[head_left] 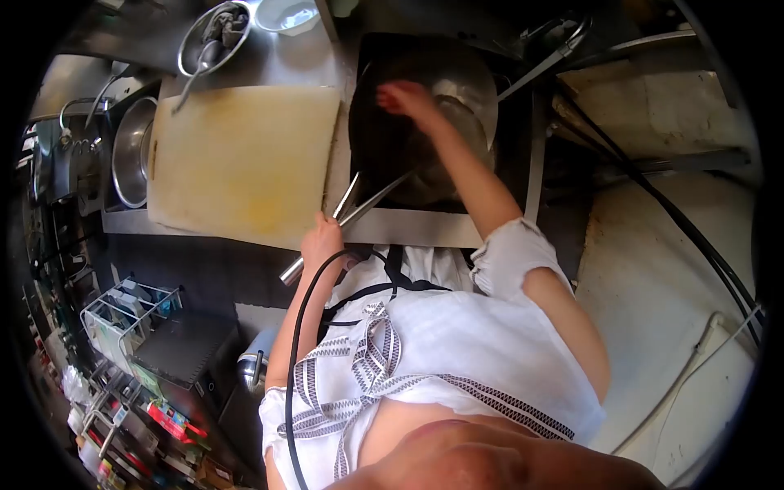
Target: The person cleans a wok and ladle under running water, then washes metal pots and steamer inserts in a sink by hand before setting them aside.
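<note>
Metal tongs (371, 202) are in my left hand (322, 237), its fingers wrapped round them near the counter's front edge. The tongs' arms are spread apart and point up and to the right, toward a large dark wok (384, 139). Over the wok reaches my right hand (403, 98), blurred by motion, so its fingers cannot be made out clearly. Inside the wok, a shiny, pale patch (461, 122) shows beside my right forearm. To the left of the wok lies a worn, yellow-stained cutting board (245, 163).
A steel bowl (186, 57) with a cloth and a ladle stands behind the board, beside a white bowl (286, 15). Another steel bowl (131, 155) sits at the board's left. Black hoses (645, 184) run along the right. A wire rack (122, 314) stands low on the left.
</note>
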`<state>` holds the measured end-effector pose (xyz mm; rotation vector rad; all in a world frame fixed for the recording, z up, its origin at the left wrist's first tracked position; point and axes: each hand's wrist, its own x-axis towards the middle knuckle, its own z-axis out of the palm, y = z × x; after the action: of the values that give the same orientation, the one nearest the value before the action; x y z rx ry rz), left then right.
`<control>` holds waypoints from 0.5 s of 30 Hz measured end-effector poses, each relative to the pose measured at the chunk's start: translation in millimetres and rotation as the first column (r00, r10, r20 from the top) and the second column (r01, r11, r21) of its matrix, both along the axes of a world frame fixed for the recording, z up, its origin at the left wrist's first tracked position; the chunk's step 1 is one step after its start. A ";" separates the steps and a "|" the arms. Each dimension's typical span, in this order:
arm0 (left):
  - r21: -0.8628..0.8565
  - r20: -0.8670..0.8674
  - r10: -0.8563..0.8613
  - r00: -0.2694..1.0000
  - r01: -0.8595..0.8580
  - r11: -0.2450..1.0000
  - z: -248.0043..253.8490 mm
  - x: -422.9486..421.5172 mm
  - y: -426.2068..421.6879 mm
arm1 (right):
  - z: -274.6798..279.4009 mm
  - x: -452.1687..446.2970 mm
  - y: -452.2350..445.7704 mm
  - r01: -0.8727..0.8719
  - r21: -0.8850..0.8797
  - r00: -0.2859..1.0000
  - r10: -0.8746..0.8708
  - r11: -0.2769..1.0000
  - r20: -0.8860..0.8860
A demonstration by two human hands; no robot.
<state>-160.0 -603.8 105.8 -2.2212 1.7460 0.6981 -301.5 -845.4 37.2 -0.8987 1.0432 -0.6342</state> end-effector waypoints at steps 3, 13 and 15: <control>-0.016 0.027 -0.042 0.999 0.043 0.999 -1.5 -7.5 -12.2 | -54.6 -120.1 3.1 0.394 0.389 0.870 -0.474 0.833 0.134; -0.218 0.199 -0.288 0.937 0.329 0.919 -45.4 -30.4 -75.7 | -57.5 -161.8 -21.0 0.360 0.459 0.836 -0.499 0.813 0.228; -0.232 0.243 -0.312 0.919 0.367 0.901 -48.2 -28.0 -93.1 | -67.2 -158.0 -27.0 0.333 0.449 0.821 -0.489 0.829 0.294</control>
<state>-188.0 -696.9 57.6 -1.9717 2.1522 0.1556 -459.6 -872.3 -30.0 -0.1694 0.9475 -0.9035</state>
